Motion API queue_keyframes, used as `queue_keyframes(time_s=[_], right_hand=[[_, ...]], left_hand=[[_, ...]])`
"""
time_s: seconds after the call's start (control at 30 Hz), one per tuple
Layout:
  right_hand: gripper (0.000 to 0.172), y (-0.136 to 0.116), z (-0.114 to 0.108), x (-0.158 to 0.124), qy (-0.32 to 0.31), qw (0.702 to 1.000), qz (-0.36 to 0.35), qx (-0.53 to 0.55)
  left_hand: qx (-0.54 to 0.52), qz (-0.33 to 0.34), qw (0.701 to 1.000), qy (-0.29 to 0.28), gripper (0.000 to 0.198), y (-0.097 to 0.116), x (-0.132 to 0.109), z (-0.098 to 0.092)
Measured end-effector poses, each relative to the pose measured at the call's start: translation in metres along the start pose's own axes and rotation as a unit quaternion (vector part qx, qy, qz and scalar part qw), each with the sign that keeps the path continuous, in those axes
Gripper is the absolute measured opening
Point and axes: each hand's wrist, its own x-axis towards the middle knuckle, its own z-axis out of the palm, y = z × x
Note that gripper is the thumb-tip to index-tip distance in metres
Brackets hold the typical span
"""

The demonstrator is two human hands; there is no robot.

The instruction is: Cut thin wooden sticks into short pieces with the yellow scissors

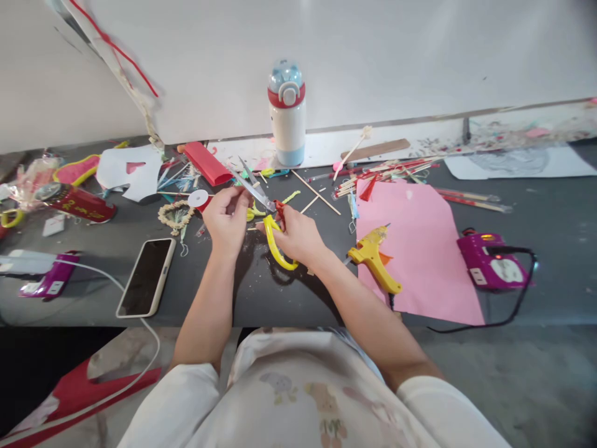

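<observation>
Yellow-handled scissors [275, 246] are in my right hand [301, 233], with one handle loop hanging below the fingers. Their blades are parted and point up and to the left. A small dark red piece [280, 208] shows at the fingertips of that hand; its kind is unclear. Beside the blades, my left hand [227, 218] is closed in a pinch, and whatever lies between its fingers is hidden. A spool of red thread [199, 200] touches or nearly touches the left hand's outer side. Just beyond the hands lies a red paper packet [205, 163].
A bottle [288, 124] stands at the back. Rightward lie thin sticks [387, 176], pink paper [420, 249], a yellow glue gun [374, 256] and a purple power strip [494, 261] with its cable. Leftward are a phone [147, 278], a beaded loop [176, 214] and a red can [81, 204].
</observation>
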Motion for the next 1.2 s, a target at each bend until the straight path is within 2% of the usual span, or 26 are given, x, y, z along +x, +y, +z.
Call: queue_keyframes(time_s=[0.07,0.13,0.27,0.4,0.57,0.8,1.2], right_hand=[[0.037,0.001,0.000,0.002,0.002,1.000,0.015,0.017],[0.034,0.002,-0.001,0.004,0.006,0.999,0.037,0.026],[0.034,0.005,-0.004,0.008,0.018,0.998,0.060,0.030],[0.038,0.008,-0.003,0.008,0.032,0.997,0.056,0.037],[0.040,0.007,-0.002,0.005,0.043,0.999,0.017,0.029],[0.045,0.004,-0.002,0.005,0.017,1.000,0.018,-0.015],[0.040,0.004,-0.005,0.006,0.003,1.000,0.026,-0.004]], left_hand=[[-0.061,-0.043,0.997,-0.032,0.037,0.001,-0.004,0.006],[-0.124,-0.067,0.984,-0.110,0.055,0.003,-0.010,0.012],[-0.243,-0.088,0.921,-0.291,0.094,0.007,-0.025,0.023],[-0.256,-0.106,0.887,-0.369,0.110,0.011,-0.033,0.028],[-0.262,-0.096,0.875,-0.395,0.112,0.009,-0.036,0.028],[-0.292,-0.045,0.897,-0.330,0.102,-0.002,-0.044,0.035],[-0.295,-0.038,0.900,-0.318,0.099,-0.008,-0.044,0.037]])
